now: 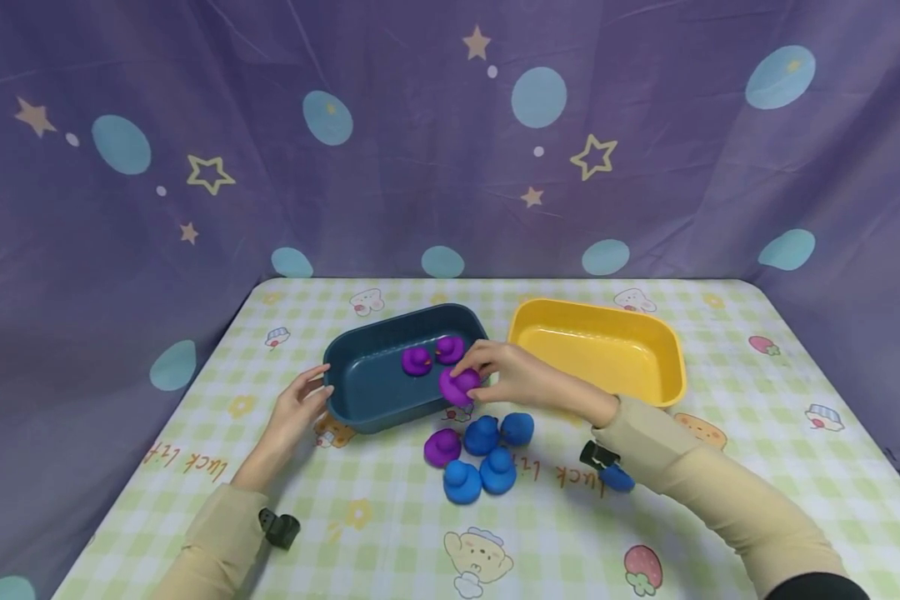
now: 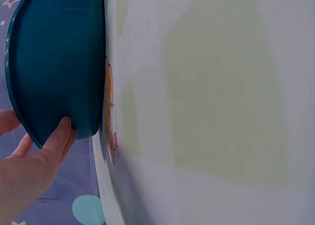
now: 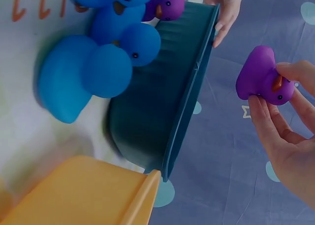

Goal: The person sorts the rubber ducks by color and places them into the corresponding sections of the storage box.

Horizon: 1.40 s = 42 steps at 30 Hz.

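In the head view my right hand [image 1: 512, 372] pinches a purple toy duck [image 1: 457, 387] over the near right rim of the teal basin [image 1: 375, 421]. The right wrist view shows that duck [image 3: 261, 77] between thumb and fingertips, its orange beak visible. My left hand [image 1: 297, 403] touches the basin's left end, with fingers spread against the rim and outer wall [image 2: 54, 77]. Inside the basin sit two purple ducks, one on the left [image 1: 416, 361] and one on the right [image 1: 449, 349]. Another purple duck [image 1: 442, 448] is on the tablecloth in front.
Several blue ducks [image 1: 462, 482] cluster beside the purple one on the checked tablecloth [image 1: 390, 550]. A yellow basin [image 1: 675, 367] stands right of the teal one, behind my right forearm. Another blue object [image 1: 617, 478] shows partly hidden under the right sleeve. A purple curtain [image 1: 450, 192] hangs behind.
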Each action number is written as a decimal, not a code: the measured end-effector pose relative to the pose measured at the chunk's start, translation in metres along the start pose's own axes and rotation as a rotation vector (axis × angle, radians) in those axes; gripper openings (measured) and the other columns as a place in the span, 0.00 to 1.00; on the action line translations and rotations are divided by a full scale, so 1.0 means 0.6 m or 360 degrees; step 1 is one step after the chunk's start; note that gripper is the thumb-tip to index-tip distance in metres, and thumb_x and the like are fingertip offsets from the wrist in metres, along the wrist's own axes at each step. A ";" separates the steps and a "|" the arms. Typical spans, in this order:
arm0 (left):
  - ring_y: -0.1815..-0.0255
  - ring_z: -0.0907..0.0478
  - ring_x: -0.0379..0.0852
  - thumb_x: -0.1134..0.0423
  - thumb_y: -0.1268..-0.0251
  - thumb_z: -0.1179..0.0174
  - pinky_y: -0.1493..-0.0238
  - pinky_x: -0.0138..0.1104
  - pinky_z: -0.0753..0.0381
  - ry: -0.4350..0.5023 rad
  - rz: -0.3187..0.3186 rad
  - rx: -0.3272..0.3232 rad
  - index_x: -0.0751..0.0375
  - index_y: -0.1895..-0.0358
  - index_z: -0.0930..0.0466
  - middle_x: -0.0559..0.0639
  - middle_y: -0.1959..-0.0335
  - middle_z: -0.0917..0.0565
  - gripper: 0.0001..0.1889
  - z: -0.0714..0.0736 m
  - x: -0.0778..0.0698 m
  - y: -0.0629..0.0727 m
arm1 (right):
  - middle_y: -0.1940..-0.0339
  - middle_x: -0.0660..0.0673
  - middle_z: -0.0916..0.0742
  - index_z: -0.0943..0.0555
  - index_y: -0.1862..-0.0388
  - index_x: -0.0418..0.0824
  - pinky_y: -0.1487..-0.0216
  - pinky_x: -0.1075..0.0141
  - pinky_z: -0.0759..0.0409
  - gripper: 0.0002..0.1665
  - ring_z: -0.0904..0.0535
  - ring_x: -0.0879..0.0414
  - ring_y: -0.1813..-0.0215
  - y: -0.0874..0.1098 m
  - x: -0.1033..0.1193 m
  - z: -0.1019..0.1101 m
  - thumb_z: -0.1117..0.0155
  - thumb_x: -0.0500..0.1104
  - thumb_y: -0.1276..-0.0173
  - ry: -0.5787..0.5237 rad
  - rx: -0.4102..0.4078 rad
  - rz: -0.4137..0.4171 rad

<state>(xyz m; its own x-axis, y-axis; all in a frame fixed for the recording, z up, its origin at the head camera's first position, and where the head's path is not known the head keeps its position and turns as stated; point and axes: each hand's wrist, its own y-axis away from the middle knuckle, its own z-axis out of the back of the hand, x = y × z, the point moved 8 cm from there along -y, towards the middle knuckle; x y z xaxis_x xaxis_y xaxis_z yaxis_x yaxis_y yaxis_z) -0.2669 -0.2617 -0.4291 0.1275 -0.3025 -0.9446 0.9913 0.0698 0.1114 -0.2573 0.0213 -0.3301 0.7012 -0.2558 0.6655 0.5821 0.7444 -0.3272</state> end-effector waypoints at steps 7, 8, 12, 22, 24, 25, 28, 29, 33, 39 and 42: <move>0.50 0.29 0.41 0.52 0.39 0.47 0.56 0.24 0.26 -0.0003 -0.0098 -0.0061 0.54 0.36 0.39 0.61 0.40 0.36 0.28 0.011 0.042 -0.027 | 0.62 0.48 0.23 0.20 0.58 0.39 0.55 0.70 0.24 0.15 0.26 0.58 0.60 -0.022 -0.009 -0.005 0.37 0.35 0.46 -0.0045 0.0044 -0.0116; 0.51 0.29 0.40 0.50 0.40 0.46 0.56 0.24 0.26 -0.0001 -0.0110 -0.0072 0.52 0.37 0.38 0.60 0.40 0.35 0.28 0.014 0.051 -0.033 | 0.62 0.48 0.23 0.20 0.57 0.39 0.55 0.69 0.23 0.15 0.26 0.58 0.61 -0.025 -0.011 -0.006 0.37 0.35 0.46 -0.0053 0.0047 -0.0131; 0.51 0.29 0.40 0.48 0.41 0.46 0.56 0.24 0.25 0.0003 -0.0152 -0.0077 0.48 0.38 0.37 0.59 0.41 0.35 0.28 0.018 0.075 -0.049 | 0.63 0.47 0.23 0.20 0.57 0.38 0.57 0.70 0.24 0.15 0.27 0.57 0.62 -0.036 -0.014 -0.008 0.37 0.34 0.46 -0.0044 0.0045 -0.0149; 0.49 0.29 0.43 0.57 0.36 0.49 0.55 0.23 0.27 0.0016 -0.0065 -0.0015 0.57 0.36 0.41 0.62 0.40 0.37 0.26 0.005 0.019 -0.014 | 0.64 0.45 0.23 0.19 0.59 0.38 0.56 0.72 0.23 0.14 0.23 0.55 0.60 -0.059 -0.020 -0.014 0.36 0.35 0.47 0.0003 0.0058 -0.0172; 0.48 0.31 0.46 0.61 0.36 0.51 0.54 0.25 0.27 0.0003 -0.0035 0.0002 0.61 0.35 0.43 0.64 0.39 0.38 0.26 0.002 0.004 -0.004 | 0.64 0.45 0.23 0.19 0.58 0.38 0.57 0.72 0.23 0.14 0.22 0.55 0.60 -0.063 -0.023 -0.017 0.36 0.35 0.47 0.0013 0.0061 -0.0167; 0.49 0.30 0.44 0.60 0.36 0.50 0.54 0.26 0.26 0.0007 -0.0054 -0.0007 0.60 0.36 0.42 0.65 0.40 0.38 0.26 0.003 0.007 -0.006 | 0.64 0.45 0.23 0.19 0.58 0.38 0.57 0.73 0.23 0.14 0.22 0.55 0.60 -0.065 -0.023 -0.018 0.36 0.35 0.46 0.0012 0.0067 -0.0168; 0.51 0.28 0.41 0.57 0.38 0.48 0.54 0.28 0.25 0.0004 -0.0100 -0.0021 0.57 0.37 0.39 0.66 0.40 0.37 0.26 0.006 0.018 -0.013 | 0.64 0.45 0.23 0.19 0.59 0.38 0.57 0.73 0.23 0.14 0.22 0.55 0.60 -0.070 -0.026 -0.021 0.36 0.34 0.46 0.0010 0.0069 -0.0170; 0.51 0.28 0.41 0.55 0.38 0.48 0.53 0.30 0.25 -0.0002 -0.0120 -0.0016 0.57 0.37 0.39 0.67 0.40 0.38 0.26 0.006 0.020 -0.015 | 0.64 0.45 0.23 0.19 0.59 0.38 0.57 0.73 0.23 0.14 0.22 0.55 0.60 -0.071 -0.027 -0.022 0.36 0.34 0.47 0.0005 0.0070 -0.0173; 0.50 0.29 0.43 0.51 0.39 0.47 0.51 0.33 0.26 -0.0011 -0.0150 -0.0025 0.53 0.37 0.38 0.65 0.40 0.37 0.27 0.010 0.038 -0.026 | 0.64 0.45 0.23 0.19 0.59 0.37 0.57 0.71 0.22 0.14 0.22 0.54 0.59 -0.075 -0.031 -0.026 0.36 0.33 0.47 -0.0008 0.0079 -0.0183; 0.48 0.29 0.42 0.50 0.39 0.48 0.52 0.28 0.26 -0.0032 -0.0122 -0.0035 0.52 0.36 0.39 0.62 0.39 0.37 0.28 0.010 0.043 -0.029 | 0.63 0.44 0.22 0.19 0.59 0.37 0.57 0.72 0.23 0.14 0.22 0.55 0.59 -0.083 -0.038 -0.032 0.36 0.33 0.46 0.0018 0.0105 -0.0218; 0.47 0.31 0.45 0.55 0.37 0.49 0.52 0.27 0.26 -0.0020 -0.0083 -0.0025 0.56 0.36 0.41 0.63 0.39 0.37 0.27 0.006 0.024 -0.017 | 0.61 0.44 0.22 0.19 0.59 0.37 0.57 0.73 0.23 0.14 0.23 0.55 0.58 -0.087 -0.040 -0.035 0.37 0.33 0.46 0.0030 0.0121 -0.0225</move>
<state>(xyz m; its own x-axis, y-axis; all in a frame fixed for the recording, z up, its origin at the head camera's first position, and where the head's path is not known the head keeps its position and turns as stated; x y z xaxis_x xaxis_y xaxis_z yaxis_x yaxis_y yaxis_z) -0.2750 -0.2704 -0.4426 0.0760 -0.3181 -0.9450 0.9960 0.0685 0.0570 -0.2959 -0.0245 -0.3427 0.6226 -0.3726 0.6882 0.6432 0.7445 -0.1788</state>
